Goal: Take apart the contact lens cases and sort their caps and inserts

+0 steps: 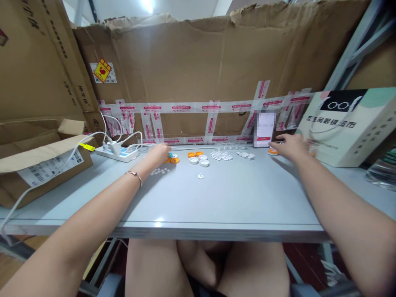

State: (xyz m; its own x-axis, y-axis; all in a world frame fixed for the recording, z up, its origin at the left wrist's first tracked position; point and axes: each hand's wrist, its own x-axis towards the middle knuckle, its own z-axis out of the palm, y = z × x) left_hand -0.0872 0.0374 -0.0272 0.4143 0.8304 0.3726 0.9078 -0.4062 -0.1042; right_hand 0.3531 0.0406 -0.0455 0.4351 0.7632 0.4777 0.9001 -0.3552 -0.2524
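Observation:
My left hand (160, 153) reaches to the back left of the table, its fingers bent down and pressed together. At the fingertips a small teal piece (170, 154) shows beside round orange caps (175, 160); what the fingers grip is hidden. Small white discs (159, 171) lie just in front of that hand. At the back right, my right hand (292, 146) has thumb and forefinger apart above a round orange-and-white piece (272, 151). Between the hands are white round caps (203, 162), more orange caps (191, 154) and a pile of small white parts (220, 156). A white disc with a stem (201, 175) lies nearer.
A phone (265, 130) leans on the cardboard wall (185, 62). To the right stand a paper bag (340, 128) and a clear plastic container (383, 171). On the left are a power strip (119, 154) with cables and an open cardboard box (46, 165).

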